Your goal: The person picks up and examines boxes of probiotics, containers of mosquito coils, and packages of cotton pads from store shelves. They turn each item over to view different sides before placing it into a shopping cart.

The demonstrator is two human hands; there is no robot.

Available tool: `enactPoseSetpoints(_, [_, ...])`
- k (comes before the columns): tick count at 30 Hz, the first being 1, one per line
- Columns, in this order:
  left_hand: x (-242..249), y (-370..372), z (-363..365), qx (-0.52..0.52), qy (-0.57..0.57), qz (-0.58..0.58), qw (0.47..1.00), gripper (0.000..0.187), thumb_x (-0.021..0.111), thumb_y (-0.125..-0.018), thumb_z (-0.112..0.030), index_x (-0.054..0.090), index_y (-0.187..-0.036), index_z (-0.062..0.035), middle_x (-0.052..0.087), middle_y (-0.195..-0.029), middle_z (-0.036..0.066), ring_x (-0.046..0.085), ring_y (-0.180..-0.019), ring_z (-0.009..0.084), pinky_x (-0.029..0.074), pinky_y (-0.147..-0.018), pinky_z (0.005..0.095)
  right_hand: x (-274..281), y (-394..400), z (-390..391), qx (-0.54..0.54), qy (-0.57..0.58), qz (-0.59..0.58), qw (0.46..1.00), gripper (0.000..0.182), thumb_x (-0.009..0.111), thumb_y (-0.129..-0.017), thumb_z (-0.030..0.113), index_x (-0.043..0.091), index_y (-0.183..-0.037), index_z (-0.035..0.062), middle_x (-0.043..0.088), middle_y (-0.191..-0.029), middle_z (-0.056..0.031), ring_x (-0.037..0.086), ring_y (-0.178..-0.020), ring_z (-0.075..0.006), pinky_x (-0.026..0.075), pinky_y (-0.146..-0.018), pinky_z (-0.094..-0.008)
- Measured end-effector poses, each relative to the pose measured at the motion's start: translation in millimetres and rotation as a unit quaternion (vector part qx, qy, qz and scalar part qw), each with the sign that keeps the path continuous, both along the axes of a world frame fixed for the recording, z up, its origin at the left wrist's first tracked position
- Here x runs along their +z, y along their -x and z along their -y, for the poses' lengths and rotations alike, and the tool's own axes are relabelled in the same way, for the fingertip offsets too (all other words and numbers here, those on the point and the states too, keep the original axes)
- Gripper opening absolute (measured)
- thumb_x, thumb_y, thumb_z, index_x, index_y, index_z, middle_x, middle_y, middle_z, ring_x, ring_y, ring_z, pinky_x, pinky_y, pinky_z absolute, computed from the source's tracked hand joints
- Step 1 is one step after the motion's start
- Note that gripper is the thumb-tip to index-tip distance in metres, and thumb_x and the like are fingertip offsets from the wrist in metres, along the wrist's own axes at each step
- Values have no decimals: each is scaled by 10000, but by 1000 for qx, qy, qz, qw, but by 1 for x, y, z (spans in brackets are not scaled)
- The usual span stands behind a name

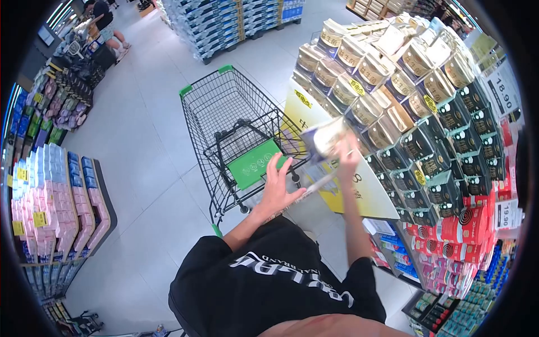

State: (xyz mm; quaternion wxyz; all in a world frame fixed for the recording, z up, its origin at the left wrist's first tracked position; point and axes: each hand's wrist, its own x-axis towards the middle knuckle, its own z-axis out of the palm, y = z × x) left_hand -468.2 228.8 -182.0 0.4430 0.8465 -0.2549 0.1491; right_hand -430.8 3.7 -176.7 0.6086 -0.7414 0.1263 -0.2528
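My right hand (347,156) grips a beige-and-dark-blue pack (321,137) at its right side, in front of the stacked display. Motion blurs both the hand and the pack, so the print on it cannot be read. My left hand (278,188) is open with fingers spread and nothing in it, just in front of the handle end of a shopping cart (193,121). The cart is black wire with green corners and a green panel (255,163). Similar beige packs (368,109) stand in rows on the display to the right.
Black packs (443,196) and red packs (457,224) fill the display's right side, behind a yellow-and-white sign board (359,194). Blue-and-white stock (224,28) is piled ahead. Pink packs (45,208) stand at left. A seated person (106,22) is far left.
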Motion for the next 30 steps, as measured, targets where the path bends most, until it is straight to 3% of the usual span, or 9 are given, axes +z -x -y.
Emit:
enactPoseSetpoints(3, [-6,-13,-20,-23,-124,-42,991,921,800,-665,-305,344,-1445,-128,346,-1359,234,344,-1258,427,388,-1005,456,-41,49,-100,102,-126,-82,983,433,572,-910,137,488,-1298,-36,537,-1274,-208,525,-1180,-291,414,-988,-359])
enactPoseSetpoints(8, [-44,-32,-82,-26,-99,-237,966,888,781,-664,-285,371,-1447,-195,401,-1275,207,429,-1170,377,406,-987,429,-44,98,-133,201,159,-143,956,599,641,-859,141,400,-1392,10,531,-1246,-215,528,-1139,-360,397,-989,-414])
enactPoseSetpoints(12, [-85,-74,-82,74,-150,-135,977,901,777,-681,-289,334,-1461,-207,402,-1271,226,411,-1176,409,397,-992,463,-59,131,-105,233,147,-126,953,548,657,-830,94,461,-1338,30,585,-1140,-168,548,-1084,-355,405,-971,-418])
enactPoseSetpoints(15, [-156,-112,-68,95,-206,-137,964,833,734,-724,-232,337,-1455,-190,371,-1301,280,357,-1221,481,394,-998,508,-69,157,-84,204,134,-106,964,453,636,-849,93,512,-1281,44,621,-1054,-130,562,-1070,-324,430,-945,-399])
enactPoseSetpoints(18, [-299,-132,-70,71,-369,-17,926,823,683,-758,-175,284,-1477,-200,304,-1361,347,274,-1281,550,398,-992,558,-52,179,-58,180,56,-263,946,436,620,-862,112,517,-1283,63,616,-1049,-143,564,-1060,-324,448,-922,-394])
enactPoseSetpoints(22, [-304,-139,-64,46,-387,-128,912,859,644,-823,-245,142,-1517,-183,160,-1431,395,147,-1326,593,294,-1031,633,-13,188,23,101,326,-207,917,477,621,-844,158,510,-1305,108,567,-1162,-174,540,-1092,-352,436,-949,-439])
enactPoseSetpoints(25, [-241,-129,-53,41,-400,-262,877,851,636,-850,-311,128,-1519,-166,91,-1478,358,86,-1360,560,238,-1030,669,56,169,94,-82,405,-126,902,410,630,-842,144,551,-1241,83,577,-1203,-159,537,-1122,-349,435,-971,-427])
enactPoseSetpoints(28, [-237,-128,-44,77,-361,-260,892,841,624,-868,-356,123,-1519,-175,71,-1500,317,61,-1380,519,234,-994,706,132,144,163,-195,480,-33,855,447,636,-833,78,536,-1268,70,585,-1221,-144,547,-1153,-326,440,-981,-383])
enactPoseSetpoints(30, [-192,-101,-25,30,-281,-218,934,785,606,-883,-391,201,-1496,-116,193,-1471,308,154,-1377,474,220,-1056,623,155,128,199,-244,483,-14,841,532,670,-827,173,494,-1320,80,556,-1261,-153,538,-1161,-325,438,-977,-378])
